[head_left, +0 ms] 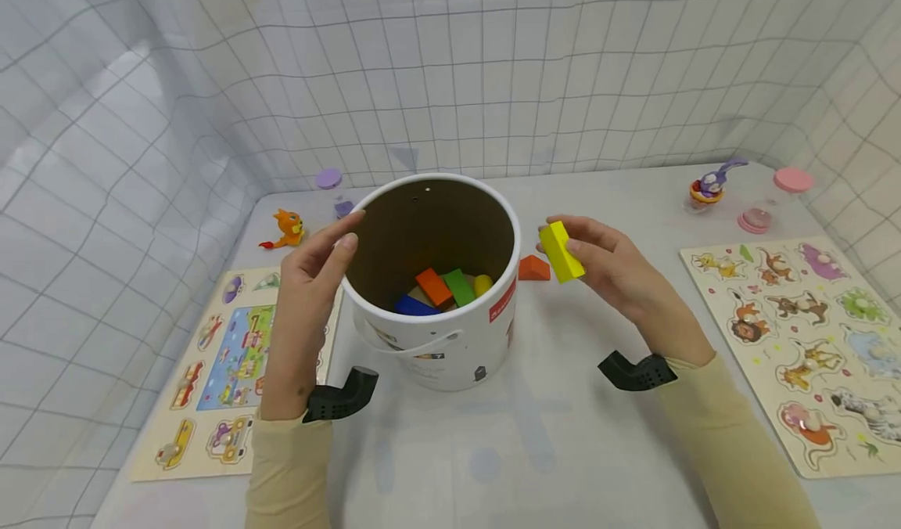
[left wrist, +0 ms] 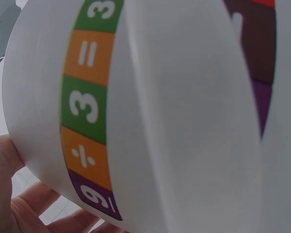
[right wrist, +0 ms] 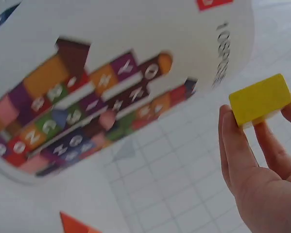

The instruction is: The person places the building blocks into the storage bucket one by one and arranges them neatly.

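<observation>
A white bucket (head_left: 450, 357) with printed pictures and a thin handle stands mid-table. Inside lie toy blocks: an orange block (head_left: 435, 288), a green block (head_left: 459, 287), a blue block (head_left: 415, 306) and a rounded yellow piece (head_left: 482, 285). My left hand (head_left: 310, 286) is at the bucket's left rim, fingers fairly straight and holding no block. To the right of the bucket, my right hand (head_left: 608, 267) pinches a yellow rectangular block (head_left: 561, 252) between thumb and fingers, above the table. Below it, close to the bucket's side, lies an orange-red block (head_left: 534, 268).
A vehicle puzzle board (head_left: 190, 451) lies at left, partly behind my left arm; an animal puzzle board (head_left: 760, 357) lies at right. Further back are an orange toy figure (head_left: 287, 228), a purple toy (head_left: 711, 182) and a pink-lidded jar (head_left: 774, 200). White gridded cloth (head_left: 464, 83) surrounds the table.
</observation>
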`<state>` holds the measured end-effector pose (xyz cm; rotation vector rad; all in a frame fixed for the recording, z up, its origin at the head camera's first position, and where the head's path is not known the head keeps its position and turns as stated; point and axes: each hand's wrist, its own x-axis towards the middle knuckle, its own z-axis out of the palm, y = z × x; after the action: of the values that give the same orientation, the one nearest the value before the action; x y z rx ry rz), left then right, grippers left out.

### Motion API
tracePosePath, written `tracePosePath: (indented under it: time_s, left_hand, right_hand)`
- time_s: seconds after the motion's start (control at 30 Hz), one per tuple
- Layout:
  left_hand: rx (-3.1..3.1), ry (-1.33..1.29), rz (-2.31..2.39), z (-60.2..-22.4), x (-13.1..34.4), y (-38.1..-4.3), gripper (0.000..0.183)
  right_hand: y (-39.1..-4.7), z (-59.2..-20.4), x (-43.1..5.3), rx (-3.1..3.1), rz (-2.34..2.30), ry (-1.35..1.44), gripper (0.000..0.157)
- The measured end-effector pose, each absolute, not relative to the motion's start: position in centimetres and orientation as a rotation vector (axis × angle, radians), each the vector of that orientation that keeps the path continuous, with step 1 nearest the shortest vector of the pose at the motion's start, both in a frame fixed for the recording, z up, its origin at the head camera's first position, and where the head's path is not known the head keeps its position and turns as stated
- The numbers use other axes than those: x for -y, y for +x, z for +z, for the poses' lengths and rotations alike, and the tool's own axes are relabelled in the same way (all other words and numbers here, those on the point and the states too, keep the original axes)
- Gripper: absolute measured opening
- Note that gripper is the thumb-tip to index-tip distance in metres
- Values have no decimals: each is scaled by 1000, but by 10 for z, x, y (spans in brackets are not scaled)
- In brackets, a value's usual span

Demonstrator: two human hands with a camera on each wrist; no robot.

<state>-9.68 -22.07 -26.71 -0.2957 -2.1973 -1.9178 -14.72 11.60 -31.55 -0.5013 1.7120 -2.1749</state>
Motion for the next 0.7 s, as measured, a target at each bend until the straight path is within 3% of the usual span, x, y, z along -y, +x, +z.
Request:
tracePosePath:
  time_s: [0.13, 0.37, 0.53, 0.7]
  left_hand:
    - [2185, -299, -1931, -268, 221, -98, 36]
    - [2193, -294, -1926, -270, 222, -98, 36]
    - [2186, -295, -1926, -270, 221, -98, 36]
    - [2167, -295, -1933, -268, 221, -99, 36]
  right_hand:
    - [-134, -289, -103, -1492, -2322, -621, 32]
    - [-122, -249, -71, -1851, -2195, -763, 33]
    - [-126, -239, -54, -2002, -2078, -844, 33]
    - [-130, -240, -44, -2309, -1800, -1122, 35]
